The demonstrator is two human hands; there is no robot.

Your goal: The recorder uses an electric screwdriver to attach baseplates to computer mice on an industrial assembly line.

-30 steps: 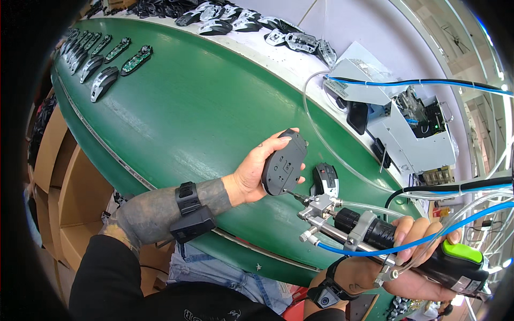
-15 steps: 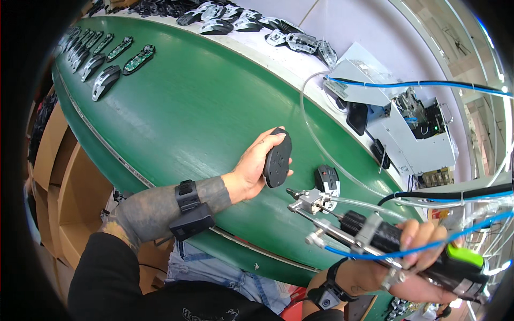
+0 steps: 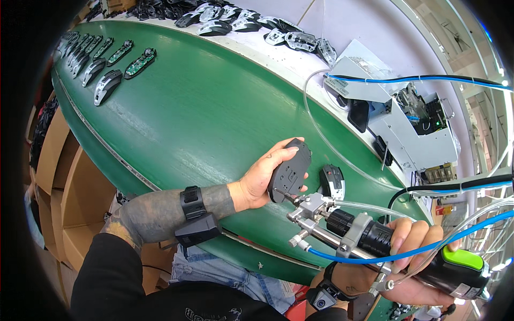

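Note:
My left hand [image 3: 256, 179] is closed around a black computer mouse [image 3: 293, 167], its flat underside with screw holes turned up. In my right hand [image 3: 412, 249] is a black powered screwdriver [image 3: 369, 232] with a green switch, metal feeder head and hoses. The thin bit at its front reaches the lower end of the mouse's underside; whether it sits in a hole I cannot tell. Just beyond that head, a grey and black mouse top shell [image 3: 332, 182] lies on the green work surface [image 3: 214, 117].
Mouse shells [image 3: 108, 86] and green circuit boards on bases [image 3: 140, 63] stand in rows at the far left. More shells [image 3: 214, 28] lie on the white ledge. A white screw-feeding machine [image 3: 412, 134] is at the right. Blue tubing [image 3: 342, 261] loops across my right arm.
The mouse in my left hand has moved slightly right and toward me. My screwdriver has shifted slightly left, and its bit now meets the mouse's underside.

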